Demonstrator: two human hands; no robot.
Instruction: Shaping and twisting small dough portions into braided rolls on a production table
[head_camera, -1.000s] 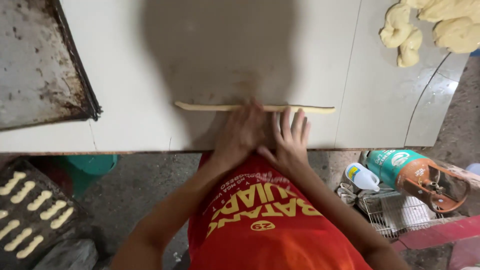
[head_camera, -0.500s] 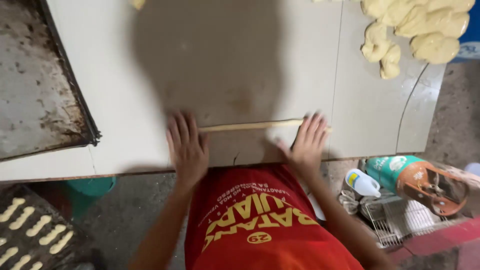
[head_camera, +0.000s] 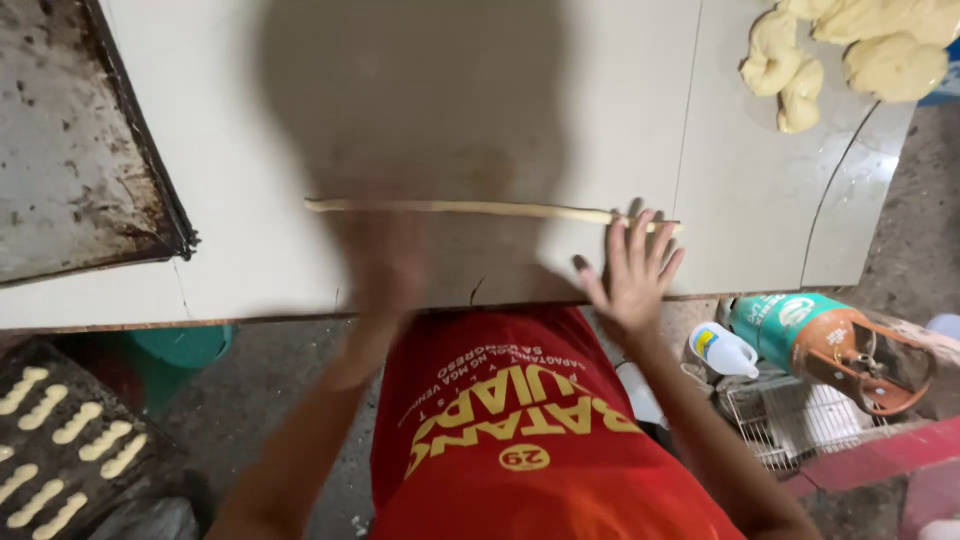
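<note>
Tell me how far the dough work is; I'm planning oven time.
Done: shaped pieces line the dark tray. In hand: left hand and right hand press a thin dough rope on the table. Left: several dough lumps wait unshaped at the far corner.

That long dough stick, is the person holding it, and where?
Nothing is gripped. The right hand lies flat with its fingers pressing on the right end of the dough rope. The left hand is blurred, near the left half.
</note>
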